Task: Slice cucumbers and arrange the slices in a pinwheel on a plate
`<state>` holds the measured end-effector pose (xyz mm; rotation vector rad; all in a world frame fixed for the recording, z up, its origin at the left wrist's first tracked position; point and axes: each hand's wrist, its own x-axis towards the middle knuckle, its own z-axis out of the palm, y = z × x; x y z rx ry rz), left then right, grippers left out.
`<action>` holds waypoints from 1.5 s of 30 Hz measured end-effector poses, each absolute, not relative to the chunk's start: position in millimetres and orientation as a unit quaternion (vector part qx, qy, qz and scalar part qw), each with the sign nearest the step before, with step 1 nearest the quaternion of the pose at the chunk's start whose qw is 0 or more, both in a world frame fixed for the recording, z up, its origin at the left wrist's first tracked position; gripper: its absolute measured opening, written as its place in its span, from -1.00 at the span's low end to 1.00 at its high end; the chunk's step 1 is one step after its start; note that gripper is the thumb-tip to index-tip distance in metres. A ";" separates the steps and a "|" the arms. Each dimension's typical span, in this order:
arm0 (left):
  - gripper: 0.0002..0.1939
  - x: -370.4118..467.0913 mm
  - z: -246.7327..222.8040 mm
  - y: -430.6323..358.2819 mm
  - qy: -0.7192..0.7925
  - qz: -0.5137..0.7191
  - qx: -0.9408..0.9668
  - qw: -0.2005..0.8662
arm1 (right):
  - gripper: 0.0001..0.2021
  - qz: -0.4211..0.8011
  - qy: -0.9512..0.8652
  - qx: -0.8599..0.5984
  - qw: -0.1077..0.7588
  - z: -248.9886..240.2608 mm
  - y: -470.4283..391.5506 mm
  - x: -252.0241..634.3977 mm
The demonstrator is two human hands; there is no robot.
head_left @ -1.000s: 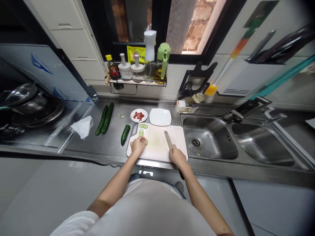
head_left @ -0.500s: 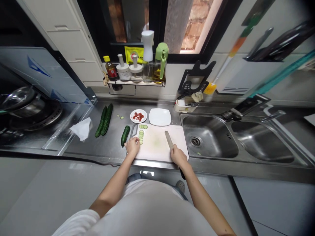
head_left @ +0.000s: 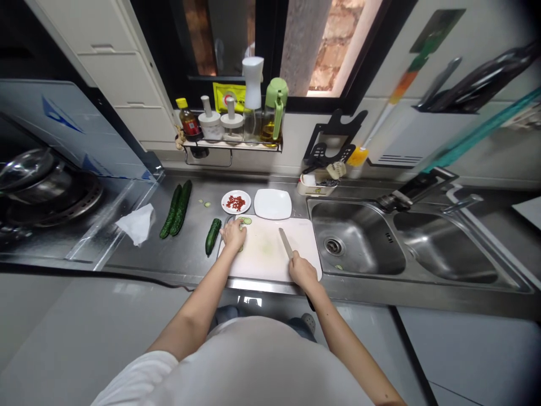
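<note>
My right hand point(head_left: 303, 270) grips a knife point(head_left: 285, 242), its blade pointing away over the right part of the white cutting board point(head_left: 270, 262). At the board's left end, my left hand point(head_left: 233, 234) is over the cucumber slices, its fingers spread and partly covering them. A few slices point(head_left: 246, 220) show just beyond its fingertips. Left of the board lies a cut piece of cucumber point(head_left: 213, 237). Behind the board are a white plate with chopped red pieces point(head_left: 236, 202) and a bare white square plate point(head_left: 273, 203).
Two whole cucumbers point(head_left: 176, 208) and a white cloth point(head_left: 137, 224) lie on the left counter. A double sink point(head_left: 359, 239) is at the right. Seasoning bottles stand on a wall rack point(head_left: 236, 146) behind. A pot point(head_left: 36, 177) sits on the far-left stove.
My left hand has moved away from my body, from the board's left edge onto the slices, and its fingers have spread. My right hand still holds the knife in nearly the same place.
</note>
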<state>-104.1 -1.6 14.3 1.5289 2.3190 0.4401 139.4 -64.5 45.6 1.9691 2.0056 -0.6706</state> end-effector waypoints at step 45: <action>-0.85 -68.9 1.2 -4.5 0.741 0.110 0.620 0.234 | -0.71 -0.227 0.707 0.659 0.119 49.1 -61.4 148.2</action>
